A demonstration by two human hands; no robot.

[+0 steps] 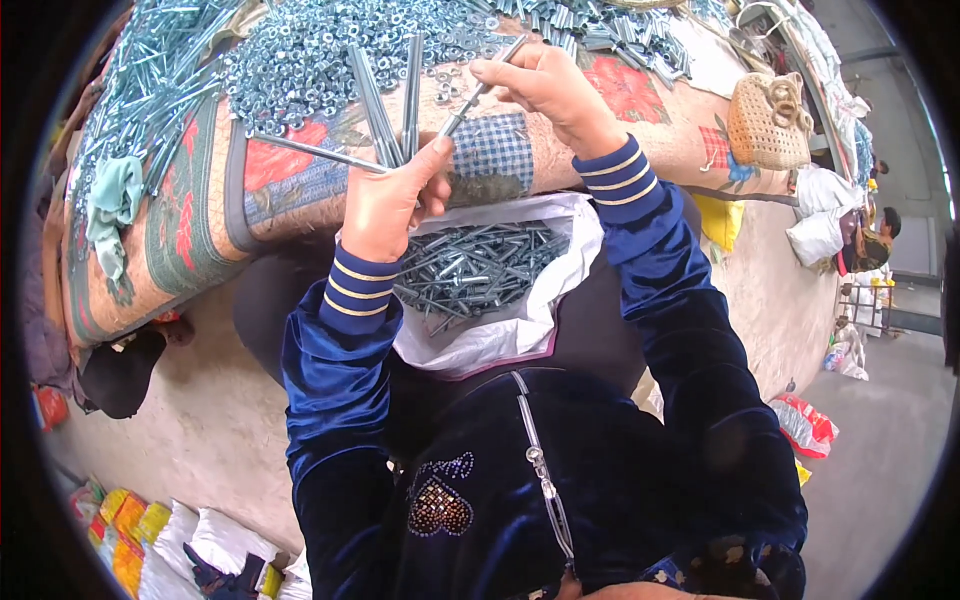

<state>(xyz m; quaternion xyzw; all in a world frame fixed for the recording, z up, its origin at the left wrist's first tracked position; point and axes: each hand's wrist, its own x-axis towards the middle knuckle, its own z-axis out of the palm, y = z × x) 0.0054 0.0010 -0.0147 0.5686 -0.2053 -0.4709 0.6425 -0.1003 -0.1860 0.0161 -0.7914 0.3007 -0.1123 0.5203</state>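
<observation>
My left hand (pixel 395 200) is closed round several shiny metal tubes (pixel 375 105) that fan upward. A thin metal rod (pixel 315 152) juts out of it to the left. My right hand (pixel 555 95) pinches the upper end of a slim bolt (pixel 482 88), which slants down to my left thumb. Below my hands, a white sack (pixel 575 270) lies open on my lap. Many assembled metal bolts (pixel 480 265) fill it. Ahead on the quilt-covered table are a heap of nuts (pixel 290 75) and a pile of short metal tubes (pixel 625 40).
Long metal rods (pixel 150 90) are piled at the table's left, beside a pale green cloth (pixel 115 205). A woven basket (pixel 770 120) sits on the quilt (pixel 330 190) at the right edge. Filled sacks (pixel 230 540) lie on the floor. Other people are partly visible at both sides.
</observation>
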